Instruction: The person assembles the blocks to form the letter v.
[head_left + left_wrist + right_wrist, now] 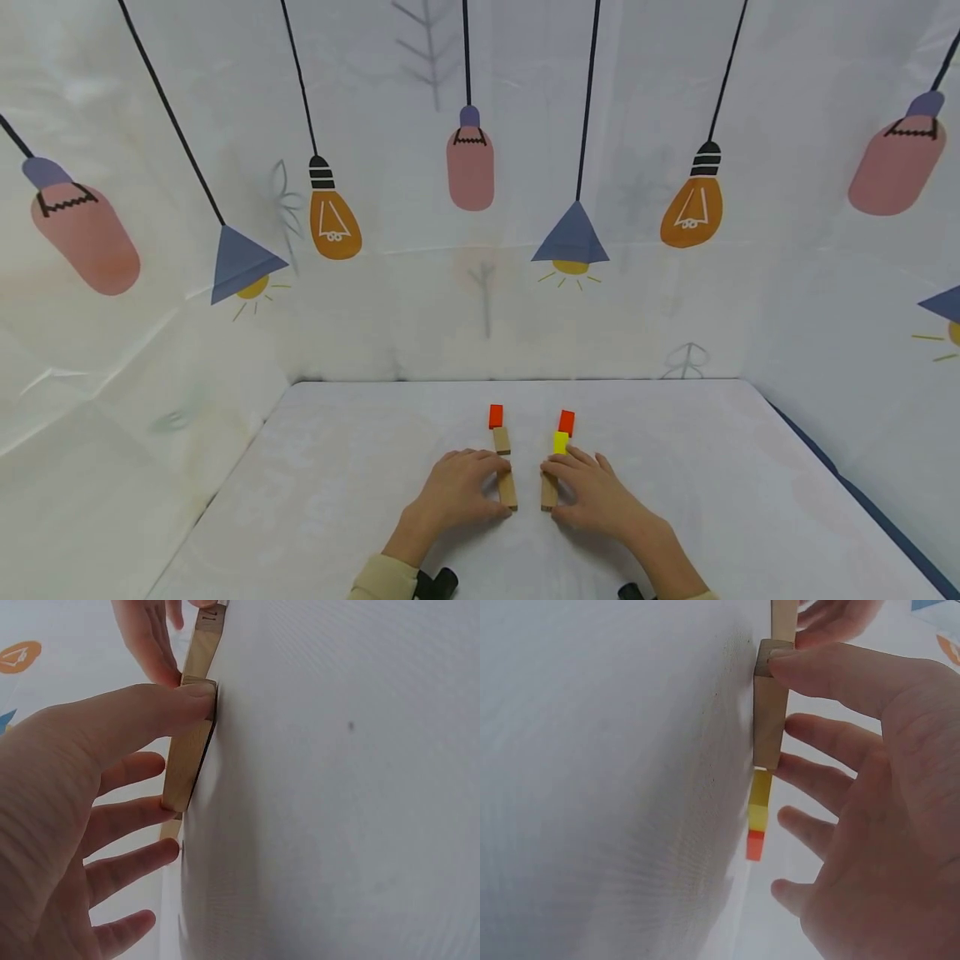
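Two short rows of blocks lie on the white table. My left hand [461,487] pinches a long plain wooden block [507,490] end to end, thumb at the near end and fingers at the far end. Beyond that block come a smaller wooden block [502,440] and a red block [496,416]. My right hand [600,498] pinches a second long wooden block [770,724] the same way, its thumb on the near end. Past it lie a yellow block [561,442] and a red block [567,422]. Dark marks show on an end of the right block in the left wrist view.
The white tabletop [337,500] spreads around both rows. Behind it hangs a pale curtain [420,308] printed with lamps and bulbs. A narrow gap separates the two held blocks. A black strap piece [442,583] shows at the left wrist.
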The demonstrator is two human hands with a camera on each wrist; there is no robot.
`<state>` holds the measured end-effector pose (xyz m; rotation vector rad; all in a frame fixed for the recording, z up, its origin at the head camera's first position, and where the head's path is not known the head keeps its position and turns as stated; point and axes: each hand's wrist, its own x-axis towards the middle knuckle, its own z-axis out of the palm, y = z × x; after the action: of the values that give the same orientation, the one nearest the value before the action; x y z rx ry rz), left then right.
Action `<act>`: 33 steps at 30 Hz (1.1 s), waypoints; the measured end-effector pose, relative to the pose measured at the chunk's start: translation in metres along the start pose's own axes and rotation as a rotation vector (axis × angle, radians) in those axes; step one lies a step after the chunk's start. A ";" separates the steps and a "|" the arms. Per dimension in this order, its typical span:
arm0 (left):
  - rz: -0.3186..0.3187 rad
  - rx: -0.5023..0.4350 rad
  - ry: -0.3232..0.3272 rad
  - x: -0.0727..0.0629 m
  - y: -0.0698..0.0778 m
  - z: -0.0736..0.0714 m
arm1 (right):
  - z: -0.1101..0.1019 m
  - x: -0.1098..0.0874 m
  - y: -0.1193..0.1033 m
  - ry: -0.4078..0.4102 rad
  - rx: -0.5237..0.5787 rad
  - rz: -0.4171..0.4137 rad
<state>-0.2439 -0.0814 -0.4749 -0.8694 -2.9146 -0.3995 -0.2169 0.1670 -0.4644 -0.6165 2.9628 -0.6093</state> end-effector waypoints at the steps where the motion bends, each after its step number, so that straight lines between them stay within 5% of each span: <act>1: 0.001 0.002 0.004 0.000 0.000 0.000 | 0.000 0.000 0.000 0.000 -0.001 -0.001; 14: 0.025 0.011 0.078 0.000 0.000 -0.001 | 0.000 -0.001 0.003 0.020 0.010 -0.006; 33: -0.048 0.000 0.034 -0.002 0.015 -0.004 | 0.005 0.001 0.005 0.023 0.021 -0.003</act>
<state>-0.2342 -0.0716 -0.4682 -0.7866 -2.9091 -0.4128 -0.2190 0.1693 -0.4705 -0.6164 2.9733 -0.6513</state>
